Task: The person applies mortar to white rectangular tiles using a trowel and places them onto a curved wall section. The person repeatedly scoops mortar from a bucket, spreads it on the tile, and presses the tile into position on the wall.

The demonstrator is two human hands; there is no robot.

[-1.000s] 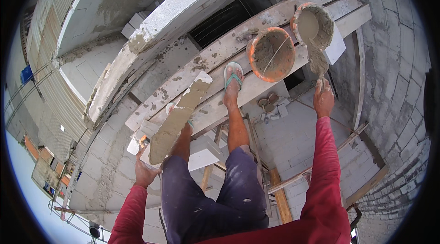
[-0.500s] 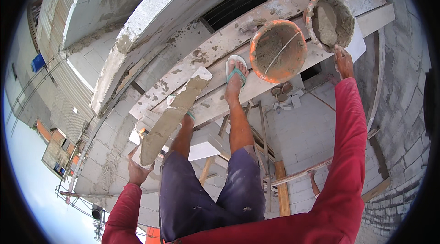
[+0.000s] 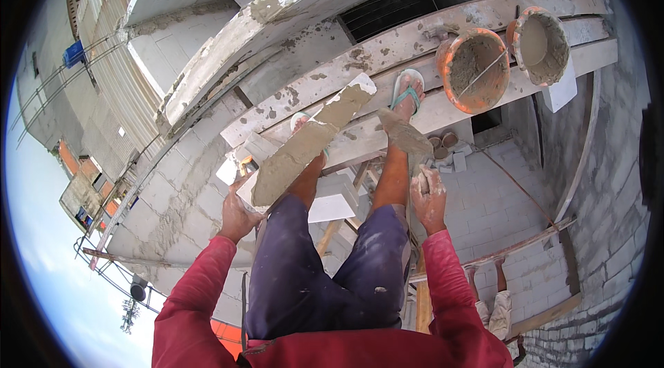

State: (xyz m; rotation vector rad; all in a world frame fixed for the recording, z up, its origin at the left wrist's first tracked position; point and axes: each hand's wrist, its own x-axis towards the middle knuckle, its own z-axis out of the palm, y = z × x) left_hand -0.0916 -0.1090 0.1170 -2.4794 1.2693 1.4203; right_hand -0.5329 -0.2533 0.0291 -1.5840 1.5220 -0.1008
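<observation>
In my left hand [image 3: 237,210] is the lower end of a long white block [image 3: 250,189], its fingers closed round it. Grey mortar [image 3: 308,143] covers most of the block's upper face, and the block tilts up toward the right. My right hand [image 3: 429,200] is closed on a trowel [image 3: 407,135], whose handle the fingers mostly hide. Wet mortar coats the trowel's blade, which is a little right of the block and apart from it. An orange bucket [image 3: 474,69] with mortar and a thin handle across it stands beyond the trowel. Beside it is a second mortar bucket [image 3: 541,46].
I stand in flip-flops [image 3: 407,88] on long mortar-spattered planks [image 3: 287,99], high over a floor [image 3: 477,205]. A pale block wall [image 3: 207,67] runs along the far left. Another person's legs [image 3: 499,304] show below at right. A white block [image 3: 560,93] sits by the second bucket.
My right hand has come from the far bucket toward the middle, bringing the trowel loaded with mortar. My left hand and the block have shifted right and slightly up in view.
</observation>
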